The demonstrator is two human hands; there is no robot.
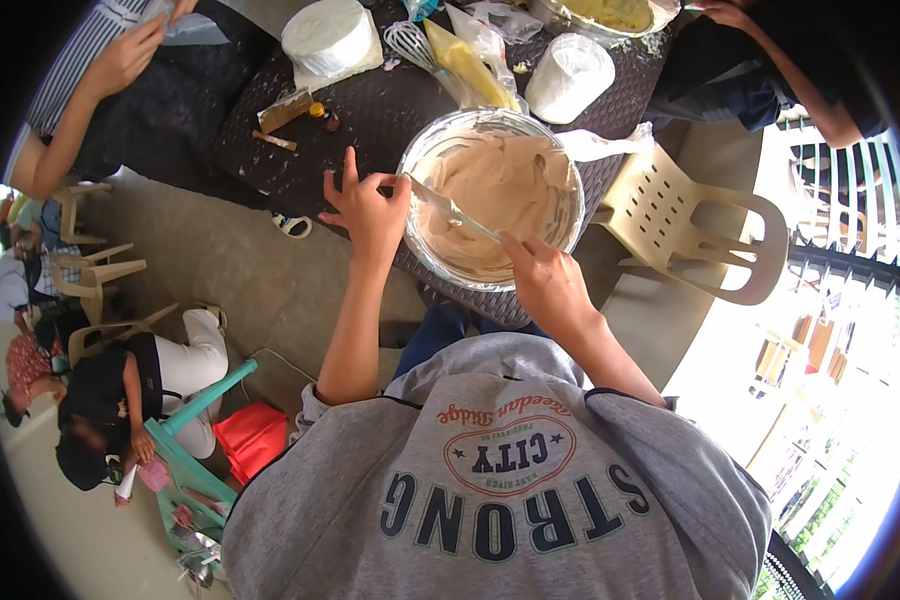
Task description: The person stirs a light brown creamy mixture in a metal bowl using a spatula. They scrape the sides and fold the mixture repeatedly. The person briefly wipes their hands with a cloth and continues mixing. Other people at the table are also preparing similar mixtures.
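Note:
A round metal bowl [579,225] of light brown frosting [487,176] stands on the dark woven-pattern table [330,161]. My right hand [547,281], at the bowl's lower right rim, is closed on the handle of a spatula [474,225], whose frosting-smeared blade reaches across to the bowl's left rim. There my left hand [371,214] has its thumb and index finger pinched together at the rim, by the blade's tip, with the other fingers spread. Whether something thin is between them cannot be told.
Beyond the bowl lie a whisk [412,46], piping bags [469,67], a wrapped white roll [570,79] and a white cake [327,39]. A small bottle [324,116] stands left. A beige plastic chair [660,210] is at right. People stand at both far corners.

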